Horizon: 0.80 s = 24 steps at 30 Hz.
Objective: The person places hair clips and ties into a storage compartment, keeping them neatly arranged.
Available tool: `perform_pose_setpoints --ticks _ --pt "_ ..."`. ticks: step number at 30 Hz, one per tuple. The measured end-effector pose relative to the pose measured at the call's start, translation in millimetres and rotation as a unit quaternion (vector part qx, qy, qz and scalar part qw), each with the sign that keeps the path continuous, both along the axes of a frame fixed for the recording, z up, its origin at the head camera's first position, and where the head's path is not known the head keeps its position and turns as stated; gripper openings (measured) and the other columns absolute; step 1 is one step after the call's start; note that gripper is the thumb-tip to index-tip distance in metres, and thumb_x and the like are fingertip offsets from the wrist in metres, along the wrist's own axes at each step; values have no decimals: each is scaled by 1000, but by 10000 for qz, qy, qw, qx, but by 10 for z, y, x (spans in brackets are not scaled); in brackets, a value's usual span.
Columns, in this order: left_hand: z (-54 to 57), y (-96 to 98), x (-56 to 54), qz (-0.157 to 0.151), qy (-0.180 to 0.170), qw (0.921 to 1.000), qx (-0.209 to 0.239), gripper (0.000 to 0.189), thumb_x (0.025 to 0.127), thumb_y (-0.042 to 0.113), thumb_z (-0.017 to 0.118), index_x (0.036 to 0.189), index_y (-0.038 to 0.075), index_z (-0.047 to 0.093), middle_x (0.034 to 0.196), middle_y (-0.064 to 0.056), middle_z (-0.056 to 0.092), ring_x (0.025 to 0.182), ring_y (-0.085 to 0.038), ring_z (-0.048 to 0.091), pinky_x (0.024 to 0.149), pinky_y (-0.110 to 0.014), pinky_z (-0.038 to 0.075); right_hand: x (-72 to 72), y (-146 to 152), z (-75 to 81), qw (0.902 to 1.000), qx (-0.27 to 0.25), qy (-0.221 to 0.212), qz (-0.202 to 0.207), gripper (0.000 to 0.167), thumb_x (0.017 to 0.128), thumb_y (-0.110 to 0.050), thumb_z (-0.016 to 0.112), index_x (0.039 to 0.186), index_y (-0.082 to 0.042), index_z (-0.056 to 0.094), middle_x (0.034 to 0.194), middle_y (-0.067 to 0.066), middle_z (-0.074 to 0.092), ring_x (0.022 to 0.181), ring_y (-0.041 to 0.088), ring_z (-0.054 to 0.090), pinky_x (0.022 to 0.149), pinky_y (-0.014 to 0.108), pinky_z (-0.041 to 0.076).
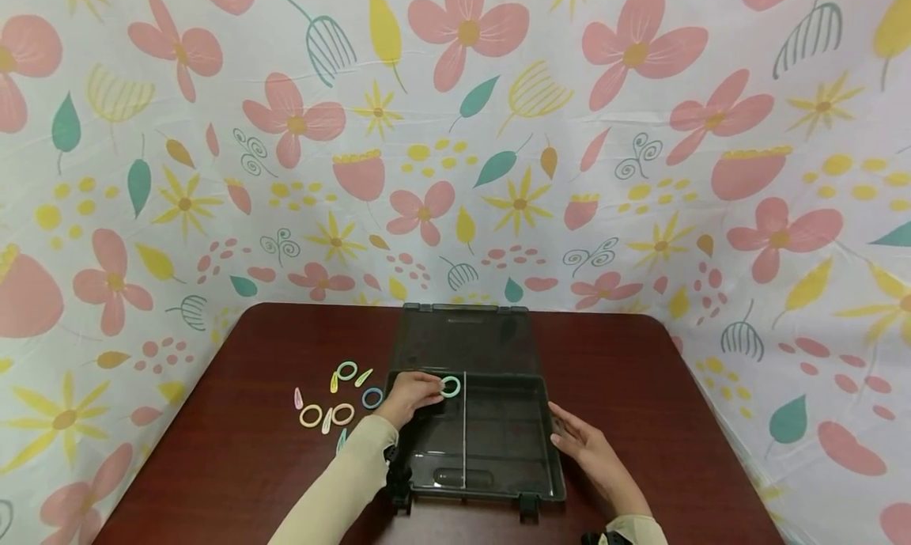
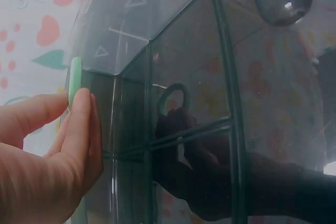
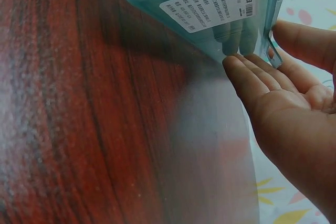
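Observation:
My left hand (image 1: 409, 395) pinches a mint-green hair tie (image 1: 450, 386) between thumb and fingers, over the left compartment of a dark see-through plastic box (image 1: 505, 442). In the left wrist view the hair tie (image 2: 75, 77) appears edge-on, with its reflection on the box's plastic. My right hand (image 1: 591, 454) is at the box's right side, fairly straight fingertips against the outer wall. The right wrist view shows these fingers below a white label (image 3: 210, 6), with the thumb up near the rim. The box's lid (image 1: 466, 341) lies folded back, away from me.
Left of the box, several hair ties, including a blue one (image 1: 372, 398) and a yellow one (image 1: 311, 416), lie among snap hair clips such as a pink one (image 1: 298, 398). A thin divider (image 1: 465, 434) splits the box. A floral cloth (image 1: 427, 134) hangs behind the dark-red table (image 1: 626, 371).

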<state>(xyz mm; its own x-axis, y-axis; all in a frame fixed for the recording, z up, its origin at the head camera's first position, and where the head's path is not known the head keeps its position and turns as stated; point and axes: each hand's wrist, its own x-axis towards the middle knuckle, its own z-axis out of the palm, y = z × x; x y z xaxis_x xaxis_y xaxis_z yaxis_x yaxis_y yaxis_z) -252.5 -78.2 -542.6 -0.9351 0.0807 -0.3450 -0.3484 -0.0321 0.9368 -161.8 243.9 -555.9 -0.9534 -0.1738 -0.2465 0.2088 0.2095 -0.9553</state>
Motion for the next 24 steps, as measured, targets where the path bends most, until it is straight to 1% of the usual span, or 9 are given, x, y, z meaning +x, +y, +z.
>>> perform_pose_setpoints --ticks 3,4,7,10,11,14,17,20,24 --pt "2 25 -2 21 75 9999 -71 22 84 -9 66 105 -17 63 102 -26 64 84 -26 69 79 -36 58 2 -2 2 10000 -20 -11 12 59 98 -13 57 151 -14 32 157 15 20 143 36 19 109 52 34" --pt "-11 21 -9 -47 165 9999 -3 19 83 -8 68 100 -15 65 97 -25 64 80 -25 69 75 -34 59 2 -4 1 10000 -53 -22 -12 59 97 -13 57 151 -14 33 157 14 21 143 35 19 109 52 34" --pt "11 37 -6 -90 141 9998 -132 15 83 -7 70 96 -13 66 95 -24 64 79 -26 70 73 -33 60 -1 -4 3 10000 -56 26 40 59 97 -13 57 151 -14 32 157 14 20 143 34 18 110 51 34" --pt "18 64 -13 -23 51 9996 -262 15 83 -9 68 97 -14 66 96 -25 64 78 -26 70 73 -34 60 -3 -4 6 9999 -50 94 99 60 98 -13 57 151 -13 31 157 15 19 144 35 17 110 51 33" --pt "39 83 -5 68 -51 9991 -407 17 83 -11 65 100 -16 64 98 -26 64 80 -27 70 76 -36 59 0 -5 7 9999 -37 122 112 60 98 -14 57 151 -13 31 157 15 19 143 35 17 110 51 33" --pt "48 110 2 166 -92 9984 -526 18 83 -14 63 100 -18 62 95 -25 63 79 -28 70 75 -37 59 2 -6 6 9998 -48 142 128 60 98 -14 57 151 -12 30 157 16 19 143 35 17 110 50 34" --pt "53 128 15 184 -115 9978 -621 17 83 -14 63 99 -18 62 94 -23 63 83 -32 70 76 -39 59 8 -9 8 9998 -31 135 125 60 98 -14 57 151 -12 30 157 16 19 143 35 18 110 49 35" --pt "42 144 10 186 -160 9973 -687 16 84 -13 63 99 -16 63 94 -22 63 86 -34 69 78 -39 59 7 -5 14 9998 -19 109 137 60 98 -14 56 152 -12 29 157 15 19 143 35 18 110 48 35" --pt "30 168 -7 218 -211 9970 -716 16 83 -13 63 99 -16 63 94 -23 63 84 -33 69 76 -37 59 7 -1 29 9999 -80 100 97 60 98 -13 56 152 -12 30 157 15 19 143 35 19 109 49 35"
